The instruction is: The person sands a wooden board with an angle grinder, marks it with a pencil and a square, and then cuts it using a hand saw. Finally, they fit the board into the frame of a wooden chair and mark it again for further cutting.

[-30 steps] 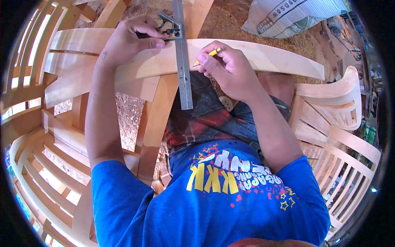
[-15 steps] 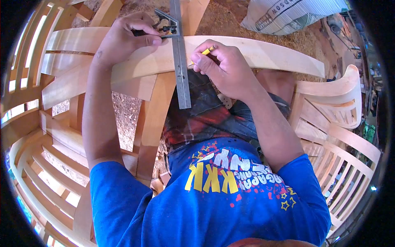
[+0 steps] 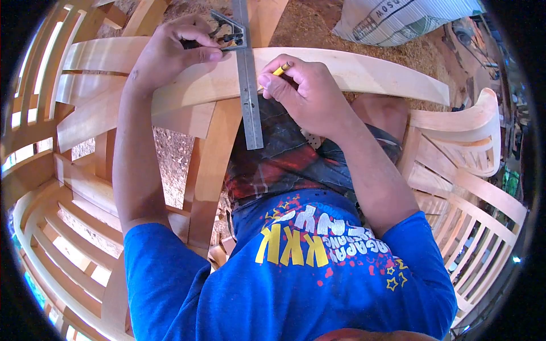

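A curved wooden board (image 3: pixel 352 71) lies across in front of me, over my lap. Set across it is a combination square (image 3: pixel 250 102), its steel blade passing over the board and beyond the near edge. My left hand (image 3: pixel 181 50) pinches the square's head at the board's far edge. In my right hand (image 3: pixel 310 91) is a yellow pencil (image 3: pixel 281 69), held in a writing grip. The pencil's tip is close beside the blade, near the board's near edge, and partly hidden by my fingers.
Slatted wooden chair frames (image 3: pixel 74 227) stand at the left, and more slatted chair parts (image 3: pixel 472 227) at the right. A printed white sack (image 3: pixel 404 20) lies at the back right on ground strewn with shavings. A wooden beam (image 3: pixel 213 176) runs beneath the board.
My right hand has shifted slightly left and the pencil stands closer to the blade. The left hand and the square stay almost in place.
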`<state>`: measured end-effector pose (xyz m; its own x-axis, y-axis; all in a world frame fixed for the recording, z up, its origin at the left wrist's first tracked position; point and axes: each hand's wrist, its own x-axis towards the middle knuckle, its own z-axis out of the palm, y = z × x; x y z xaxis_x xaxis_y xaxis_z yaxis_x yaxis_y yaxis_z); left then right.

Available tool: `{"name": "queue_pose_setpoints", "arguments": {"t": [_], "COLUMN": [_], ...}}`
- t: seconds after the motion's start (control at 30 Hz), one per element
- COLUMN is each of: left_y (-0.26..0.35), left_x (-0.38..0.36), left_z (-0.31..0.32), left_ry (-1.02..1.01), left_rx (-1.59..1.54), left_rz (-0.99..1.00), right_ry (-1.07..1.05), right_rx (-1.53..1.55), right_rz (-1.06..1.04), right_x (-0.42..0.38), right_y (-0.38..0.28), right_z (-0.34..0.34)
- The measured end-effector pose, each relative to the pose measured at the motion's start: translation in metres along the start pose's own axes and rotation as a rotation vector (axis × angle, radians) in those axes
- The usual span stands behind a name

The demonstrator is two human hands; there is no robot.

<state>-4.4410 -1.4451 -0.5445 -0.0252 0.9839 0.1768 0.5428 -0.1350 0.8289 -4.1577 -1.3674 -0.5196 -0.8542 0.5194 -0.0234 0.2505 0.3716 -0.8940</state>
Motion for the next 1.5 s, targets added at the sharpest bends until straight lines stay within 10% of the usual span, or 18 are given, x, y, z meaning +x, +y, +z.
{"name": "queue_pose_setpoints", "arguments": {"t": [1.5], "left_y": [0.011], "left_x": [-0.001], "left_z": [0.001], "left_ry": [0.006], "left_rx": [0.019], "left_rz": [-0.057], "right_ry": [0.390], "right_rx": [-0.101], "right_rz": [-0.014], "right_x": [0.024], "right_y": [-0.005], "right_z": [0.022]}}
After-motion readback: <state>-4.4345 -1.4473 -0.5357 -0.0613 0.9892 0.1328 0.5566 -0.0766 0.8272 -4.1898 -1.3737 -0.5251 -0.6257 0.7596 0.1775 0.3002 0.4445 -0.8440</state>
